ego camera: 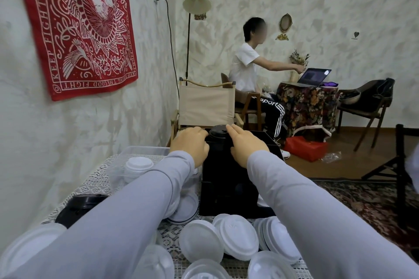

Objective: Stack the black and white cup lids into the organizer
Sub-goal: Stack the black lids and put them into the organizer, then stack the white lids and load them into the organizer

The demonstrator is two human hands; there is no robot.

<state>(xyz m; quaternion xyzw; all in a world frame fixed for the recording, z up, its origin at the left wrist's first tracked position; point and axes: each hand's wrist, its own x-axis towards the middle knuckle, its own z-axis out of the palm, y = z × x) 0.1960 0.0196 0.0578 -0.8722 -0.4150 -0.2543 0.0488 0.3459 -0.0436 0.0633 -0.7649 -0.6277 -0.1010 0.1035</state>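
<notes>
Centrally, the tall black plastic lid organizer (pixel 226 179) stands on a table covered with a white lace cloth (pixel 99 179). A stack of black round plastic cup lids (pixel 218 132) sits in its top opening at the far left corner, with the uppermost lids rising above the rim. The left hand (pixel 190 145) has its fingers curled against the left side of this stack, gripping it. The right hand (pixel 246 145) lays fairly straight fingers (pixel 233 130) against the stack's right side and top edge, so the lids are held between the two hands. The organizer's lower front compartments are dark, and I cannot tell what they contain.

Just left of the organizer, a clear plastic bin (pixel 145 148) holds a short pile of white round cup lids (pixel 138 165). More white lids (pixel 186 210) lean in a stack against the organizer's lower left side, partly hidden by the left sleeve. Loose white lids (pixel 238 240) lie overlapping across the bottom of the frame. A second pile of black lids (pixel 79 206) rests on the cloth at lower left.

Farther out, a red patterned wall hanging (pixel 81 25) fills the upper left. At upper right another person (pixel 247 68) sits on a chair and reaches towards an open laptop (pixel 314 77) on a small table draped in floral cloth (pixel 308 106).
</notes>
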